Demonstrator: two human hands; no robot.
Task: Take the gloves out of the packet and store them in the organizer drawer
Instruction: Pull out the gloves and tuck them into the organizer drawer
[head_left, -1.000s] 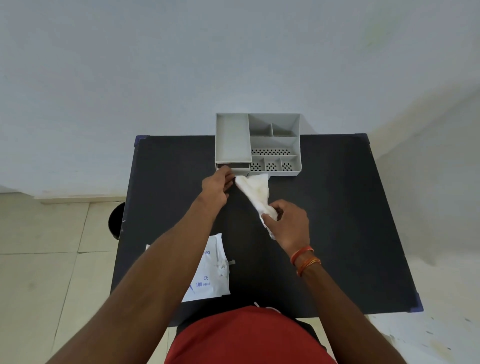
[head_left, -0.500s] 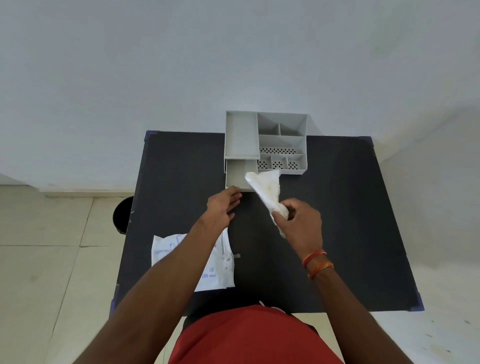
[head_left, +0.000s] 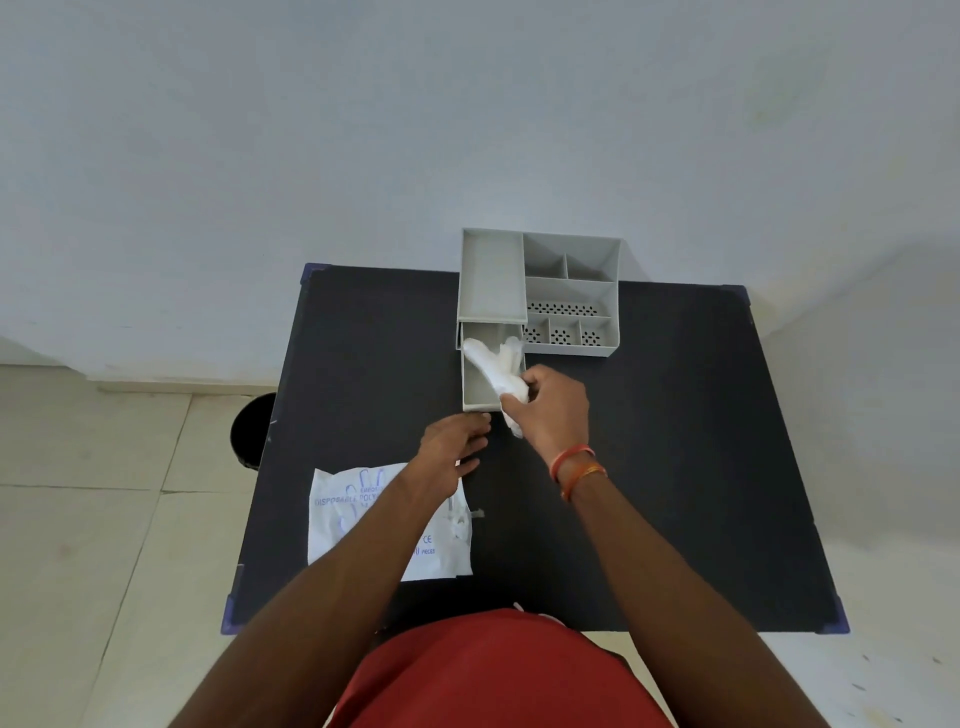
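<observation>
A grey organizer stands at the far edge of the black table. Its drawer is pulled out toward me at the left side. My right hand is shut on a bunch of translucent white gloves, whose free end hangs over the drawer's inside. My left hand rests just in front of the drawer, fingertips at its front handle; whether it pinches the handle is unclear. The white glove packet lies flat on the table at the near left, partly under my left forearm.
A dark round bin sits on the tiled floor beside the table's left edge. A pale wall rises right behind the organizer. The table's right half is bare black surface. My red shirt fills the bottom of the view.
The drawer has slid out toward me with my left hand pulling at its front. My right hand has carried the gloves left, from beside the organizer to over the drawer.
</observation>
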